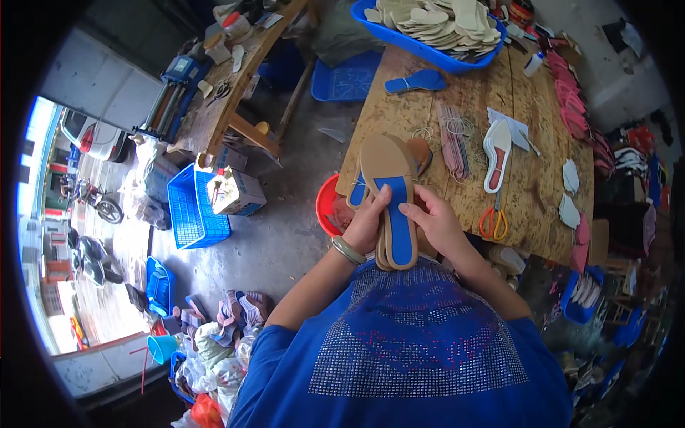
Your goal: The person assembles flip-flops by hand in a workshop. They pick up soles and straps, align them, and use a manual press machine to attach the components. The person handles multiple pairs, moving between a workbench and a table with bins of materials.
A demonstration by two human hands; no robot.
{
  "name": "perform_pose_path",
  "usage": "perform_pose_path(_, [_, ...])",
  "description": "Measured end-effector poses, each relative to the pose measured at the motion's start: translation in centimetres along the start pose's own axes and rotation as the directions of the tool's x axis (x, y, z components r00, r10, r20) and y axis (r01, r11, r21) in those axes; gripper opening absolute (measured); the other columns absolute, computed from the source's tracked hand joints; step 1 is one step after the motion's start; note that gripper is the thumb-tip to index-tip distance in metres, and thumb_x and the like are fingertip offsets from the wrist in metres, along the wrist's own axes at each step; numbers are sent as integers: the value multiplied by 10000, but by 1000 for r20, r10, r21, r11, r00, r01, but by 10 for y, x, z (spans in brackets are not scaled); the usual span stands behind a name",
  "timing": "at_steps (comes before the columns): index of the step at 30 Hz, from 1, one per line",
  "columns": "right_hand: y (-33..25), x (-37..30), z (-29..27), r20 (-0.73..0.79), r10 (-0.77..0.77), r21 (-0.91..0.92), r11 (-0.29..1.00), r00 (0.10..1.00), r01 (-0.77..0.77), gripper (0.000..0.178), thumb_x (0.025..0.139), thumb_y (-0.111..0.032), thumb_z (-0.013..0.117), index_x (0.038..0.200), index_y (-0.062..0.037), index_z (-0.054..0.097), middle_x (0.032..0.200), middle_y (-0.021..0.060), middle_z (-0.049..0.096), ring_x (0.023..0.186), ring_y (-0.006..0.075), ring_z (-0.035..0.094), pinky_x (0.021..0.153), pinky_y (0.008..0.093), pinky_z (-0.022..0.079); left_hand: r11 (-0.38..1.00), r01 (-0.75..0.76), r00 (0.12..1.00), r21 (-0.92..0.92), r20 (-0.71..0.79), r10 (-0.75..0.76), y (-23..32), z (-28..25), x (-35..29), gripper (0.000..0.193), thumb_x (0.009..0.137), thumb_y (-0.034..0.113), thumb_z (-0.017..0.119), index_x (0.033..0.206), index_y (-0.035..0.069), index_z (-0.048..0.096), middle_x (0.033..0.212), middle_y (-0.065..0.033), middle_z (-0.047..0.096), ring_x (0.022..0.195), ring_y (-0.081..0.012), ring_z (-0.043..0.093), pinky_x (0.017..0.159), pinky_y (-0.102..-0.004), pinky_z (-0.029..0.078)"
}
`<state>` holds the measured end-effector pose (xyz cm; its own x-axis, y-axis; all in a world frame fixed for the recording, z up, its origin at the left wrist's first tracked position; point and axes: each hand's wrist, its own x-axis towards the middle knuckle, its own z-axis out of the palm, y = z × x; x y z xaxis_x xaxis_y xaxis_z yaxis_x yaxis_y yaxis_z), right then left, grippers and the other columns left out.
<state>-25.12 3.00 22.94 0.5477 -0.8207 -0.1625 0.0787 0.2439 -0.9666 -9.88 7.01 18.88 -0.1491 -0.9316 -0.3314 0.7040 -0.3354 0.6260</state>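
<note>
My left hand [365, 221] and my right hand [437, 222] hold a small stack of tan shoe insoles [385, 155] upright before my chest. The front insole has a blue patch [402, 239] along its middle and heel. My left thumb presses on its left side, and my right thumb lies on the blue part. Behind the stack, another insole with blue and a brown piece [419, 153] show partly at the table edge. On the table [528, 235] lie a white-rimmed sole [496, 155], orange-handled scissors [494, 222], a bundle of strips [454, 143] and a blue insole [415, 81].
A blue tub [457, 63] heaped with pale soles stands at the table's far end. Left of the table are a red bucket [327, 203], a blue crate [196, 214] and a carton [239, 194]. Pink pieces [567, 100] line the right edge. Shoes [232, 310] lie on the floor.
</note>
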Motion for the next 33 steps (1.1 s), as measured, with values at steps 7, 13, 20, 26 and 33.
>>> perform_pose_path(7, [0,0,-2,-92,-27,-141,990,995,13,397,839,-104,694,1192,-12,537,807,-20,576,698,38,550,637,191,467,989,-109,991,105,-64,116,15,21,0,470,944,332,547,1292,48,411,1162,-91,569,1042,-169,597,868,-330,530])
perform_pose_path(13, [2,2,-4,-99,-34,-159,987,995,18,401,835,-131,702,1188,-26,544,760,-23,561,663,43,549,613,195,465,988,-91,996,121,-11,93,19,17,3,451,920,278,597,1260,37,424,1122,-77,586,971,-150,618,813,-314,545])
perform_pose_path(20, [4,5,-4,-84,-31,-147,989,996,19,353,865,-91,661,1178,-7,521,895,9,596,797,63,577,704,195,479,979,-105,994,178,59,96,24,9,6,519,896,353,623,1262,41,428,1132,-87,587,976,-164,625,802,-315,556])
perform_pose_path(26, [-8,-2,7,-215,-20,92,995,976,41,319,863,-114,668,1132,-13,529,847,-3,603,749,41,576,633,185,477,1000,4,994,6,105,-4,25,2,6,585,940,496,469,1321,57,400,1223,-121,561,1073,-211,598,890,-367,528])
perform_pose_path(33, [-3,-12,-3,-374,-367,-433,881,852,190,326,818,-51,676,1110,-30,535,736,9,579,598,60,558,536,225,470,999,33,998,-39,60,-31,26,-28,15,604,958,509,409,1329,32,428,1224,-137,573,1061,-233,602,916,-362,501])
